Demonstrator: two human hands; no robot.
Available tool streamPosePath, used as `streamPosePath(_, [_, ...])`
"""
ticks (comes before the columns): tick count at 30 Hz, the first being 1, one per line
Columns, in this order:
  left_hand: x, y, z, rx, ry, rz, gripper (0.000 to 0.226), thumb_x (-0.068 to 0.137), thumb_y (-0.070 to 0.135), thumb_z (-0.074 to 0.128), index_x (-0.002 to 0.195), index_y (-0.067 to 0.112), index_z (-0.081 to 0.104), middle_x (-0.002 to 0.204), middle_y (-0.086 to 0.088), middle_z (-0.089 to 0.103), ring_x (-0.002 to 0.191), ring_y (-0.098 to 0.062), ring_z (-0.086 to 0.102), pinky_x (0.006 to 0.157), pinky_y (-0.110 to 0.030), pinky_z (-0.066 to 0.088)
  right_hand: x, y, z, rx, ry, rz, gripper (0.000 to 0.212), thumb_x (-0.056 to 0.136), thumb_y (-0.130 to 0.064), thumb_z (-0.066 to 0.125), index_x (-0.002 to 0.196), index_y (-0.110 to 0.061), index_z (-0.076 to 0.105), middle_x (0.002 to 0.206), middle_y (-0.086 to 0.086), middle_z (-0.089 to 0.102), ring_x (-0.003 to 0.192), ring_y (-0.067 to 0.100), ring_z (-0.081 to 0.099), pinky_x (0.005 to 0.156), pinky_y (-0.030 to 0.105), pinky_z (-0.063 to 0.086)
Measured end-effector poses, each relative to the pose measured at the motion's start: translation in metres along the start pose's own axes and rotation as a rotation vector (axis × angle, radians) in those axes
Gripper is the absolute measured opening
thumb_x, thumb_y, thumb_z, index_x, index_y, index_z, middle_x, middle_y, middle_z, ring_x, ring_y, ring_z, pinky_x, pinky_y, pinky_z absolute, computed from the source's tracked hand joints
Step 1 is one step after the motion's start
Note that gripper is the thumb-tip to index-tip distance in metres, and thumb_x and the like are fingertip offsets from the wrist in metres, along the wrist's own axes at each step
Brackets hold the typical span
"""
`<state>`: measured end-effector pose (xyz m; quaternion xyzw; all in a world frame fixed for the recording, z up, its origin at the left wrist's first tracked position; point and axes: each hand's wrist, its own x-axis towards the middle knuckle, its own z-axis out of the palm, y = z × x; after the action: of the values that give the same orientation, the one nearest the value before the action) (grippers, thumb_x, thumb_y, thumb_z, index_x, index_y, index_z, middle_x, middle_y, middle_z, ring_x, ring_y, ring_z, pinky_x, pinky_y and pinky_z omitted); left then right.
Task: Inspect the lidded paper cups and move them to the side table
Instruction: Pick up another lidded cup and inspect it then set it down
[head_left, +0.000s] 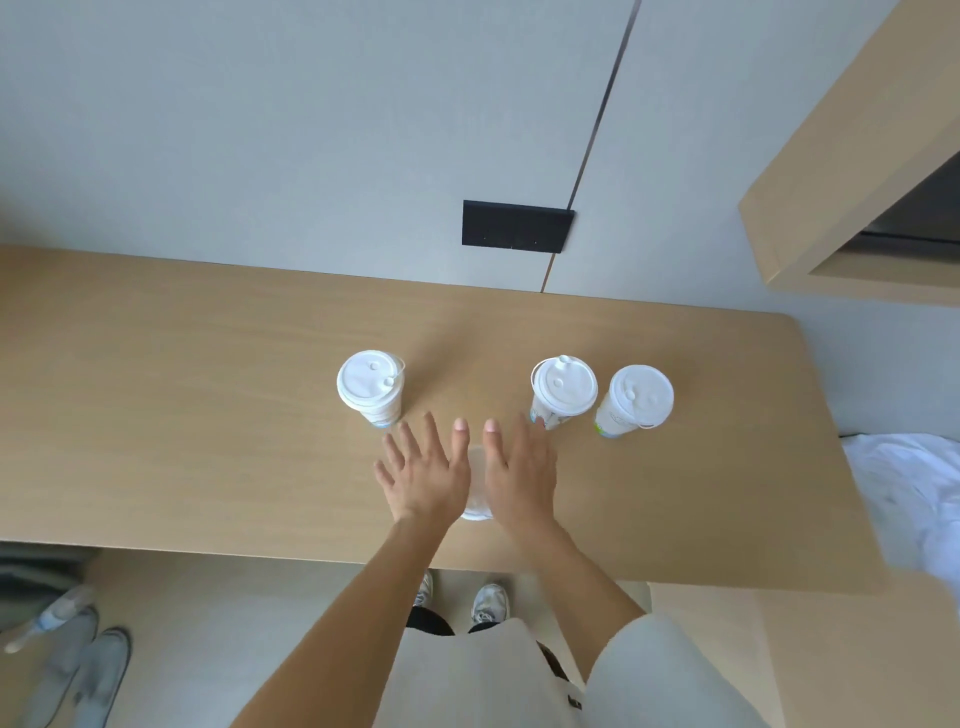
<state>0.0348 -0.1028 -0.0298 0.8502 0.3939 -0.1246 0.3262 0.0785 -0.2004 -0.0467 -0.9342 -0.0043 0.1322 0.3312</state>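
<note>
Three white lidded paper cups stand upright on the wooden table (208, 415): one at the left (370, 387), one right of centre (563, 389) and one further right (636, 399). A fourth white cup (476, 493) stands nearer the front edge, mostly hidden between my hands. My left hand (421, 473) is on its left and my right hand (519, 473) on its right. Both have fingers spread and thumbs pointing away from me. Whether the palms touch the cup I cannot tell.
A grey wall with a black socket plate (517, 226) backs the table. A wooden shelf unit (831, 171) juts out at the upper right. White fabric (904, 493) lies past the table's right end. On the floor at the lower left are a plastic bottle (57, 613) and grey slippers (83, 670).
</note>
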Motion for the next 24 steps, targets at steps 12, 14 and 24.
streamPosePath(12, [-0.003,0.007,0.014,-0.057,-0.029,-0.150,0.061,0.104,0.056,0.006,0.163,0.041,-0.001,0.174,-0.009,-0.010,0.160,-0.030,-0.014,0.123,-0.064,-0.012,0.024,0.014,0.032,-0.190,-0.031,-0.131,0.088,0.096,-0.065,0.005,0.156,-0.014,0.046,0.154,0.019,0.051,0.151,0.034,0.037,0.125,0.042,0.023])
streamPosePath(14, [0.000,0.008,0.012,-0.023,-0.041,-0.118,0.060,0.105,0.055,0.006,0.163,0.042,0.001,0.174,-0.009,-0.004,0.160,-0.031,-0.011,0.123,-0.064,-0.011,0.023,0.015,0.035,-0.127,0.006,-0.104,0.088,0.099,-0.065,0.006,0.150,-0.011,0.053,0.144,0.018,0.061,0.141,0.034,0.048,0.120,0.043,0.031])
streamPosePath(24, [0.034,0.011,-0.011,0.290,-0.203,0.356,0.057,0.107,0.053,0.015,0.163,0.041,0.010,0.173,-0.001,0.014,0.161,-0.025,0.001,0.127,-0.054,0.003,-0.017,-0.012,0.032,0.315,0.217,0.481,0.072,0.098,-0.062,0.010,0.137,-0.019,0.053,0.126,0.010,0.068,0.117,0.037,0.062,0.098,0.048,0.048])
